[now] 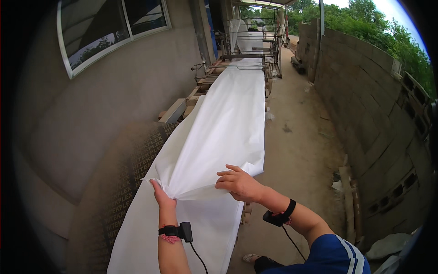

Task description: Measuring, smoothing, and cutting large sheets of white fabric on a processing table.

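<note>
A long white sheet [223, 118], fabric-like, runs from the far frame toward me, with creases fanning out of its near end. My left hand [163, 195] is closed around the bunched near corner. At the sheet's near edge, toward the right, my right hand [239, 183] has its fingers bent over the material and seems to pinch it; the thumb is mostly hidden. The edge stretches between both hands, slightly raised. Beneath lies another white layer [196, 233] along the table. Each wrist wears a black strap with a small box and a cable.
A brown printed board [123, 182] lies left of the sheet, by a grey wall [114, 91] with a window [114, 27]. Metal frames with rollers [248, 50] stand at the far end. On the right, a concrete path [296, 137] runs beside a block wall [365, 91].
</note>
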`<state>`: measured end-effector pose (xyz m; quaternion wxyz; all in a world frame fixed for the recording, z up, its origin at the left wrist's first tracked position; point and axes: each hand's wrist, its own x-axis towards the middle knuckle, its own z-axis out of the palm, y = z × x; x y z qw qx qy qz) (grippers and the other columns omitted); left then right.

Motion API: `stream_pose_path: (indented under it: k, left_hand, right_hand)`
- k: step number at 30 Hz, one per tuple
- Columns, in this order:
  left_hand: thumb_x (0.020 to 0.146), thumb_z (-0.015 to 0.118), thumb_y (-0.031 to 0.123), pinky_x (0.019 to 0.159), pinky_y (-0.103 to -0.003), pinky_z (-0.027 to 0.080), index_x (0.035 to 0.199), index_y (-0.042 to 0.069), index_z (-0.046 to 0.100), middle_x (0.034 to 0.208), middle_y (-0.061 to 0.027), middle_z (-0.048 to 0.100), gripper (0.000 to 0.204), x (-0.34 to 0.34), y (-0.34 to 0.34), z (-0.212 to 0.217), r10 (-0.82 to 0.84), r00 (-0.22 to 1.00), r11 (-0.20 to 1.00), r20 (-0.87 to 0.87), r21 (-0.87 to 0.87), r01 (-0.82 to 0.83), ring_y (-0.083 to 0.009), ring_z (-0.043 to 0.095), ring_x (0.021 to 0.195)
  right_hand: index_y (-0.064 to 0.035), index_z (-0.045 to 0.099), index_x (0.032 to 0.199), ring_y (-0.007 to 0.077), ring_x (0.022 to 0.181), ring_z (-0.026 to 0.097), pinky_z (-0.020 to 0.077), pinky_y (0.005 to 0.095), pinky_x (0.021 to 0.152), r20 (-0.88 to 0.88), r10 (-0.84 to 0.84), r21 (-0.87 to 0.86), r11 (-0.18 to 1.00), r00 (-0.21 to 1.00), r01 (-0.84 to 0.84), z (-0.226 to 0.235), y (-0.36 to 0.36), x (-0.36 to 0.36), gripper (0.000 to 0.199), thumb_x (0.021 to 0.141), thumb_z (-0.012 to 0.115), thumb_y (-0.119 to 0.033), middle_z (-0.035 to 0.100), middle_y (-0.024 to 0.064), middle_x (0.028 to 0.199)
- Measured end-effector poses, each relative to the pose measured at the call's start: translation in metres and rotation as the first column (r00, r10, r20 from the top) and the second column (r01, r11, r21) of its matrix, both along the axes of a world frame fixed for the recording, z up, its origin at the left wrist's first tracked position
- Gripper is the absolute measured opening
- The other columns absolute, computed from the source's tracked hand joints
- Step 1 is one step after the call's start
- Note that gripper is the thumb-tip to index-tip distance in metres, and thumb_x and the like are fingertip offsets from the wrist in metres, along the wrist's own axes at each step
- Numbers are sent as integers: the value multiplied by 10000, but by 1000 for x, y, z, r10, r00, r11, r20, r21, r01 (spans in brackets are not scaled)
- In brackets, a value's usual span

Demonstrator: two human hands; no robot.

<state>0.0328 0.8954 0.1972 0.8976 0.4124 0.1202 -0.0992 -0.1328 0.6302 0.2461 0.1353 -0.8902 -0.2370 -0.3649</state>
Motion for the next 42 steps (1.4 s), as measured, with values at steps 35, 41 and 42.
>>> stream_pose_path:
  k: [35, 41, 42]
  left_hand:
    - [857, 595, 213, 780, -353, 510, 1218, -94, 465, 1130, -170, 574, 491, -401, 606, 23, 538, 782, 694, 316, 361, -623, -267, 620, 914]
    - [803, 662, 448, 697, -325, 490, 1135, -88, 524, 1026, -139, 610, 645, -511, 655, 48, 550, 835, 508, 23, 784, -356, -216, 614, 833]
    - [805, 666, 435, 685, -323, 478, 1119, -86, 535, 1009, -127, 615, 623, -535, 662, 36, 499, 864, 569, -66, 777, -269, -204, 605, 812]
  right_hand:
    - [-25, 508, 1024, 409, 793, 579, 440, 472, 676, -717, 642, 382, 689, 272, -616, -32, 548, -318, 238, 788, 482, -1, 595, 208, 794]
    - [-37, 539, 1141, 387, 759, 604, 470, 440, 685, -601, 799, 693, 516, -8, -504, -10, 664, -374, 263, 898, 450, -80, 595, 252, 805]
    - [-35, 557, 1121, 382, 755, 604, 471, 435, 696, -548, 836, 781, 501, -24, -372, -20, 681, -375, 251, 902, 447, -89, 592, 252, 804]
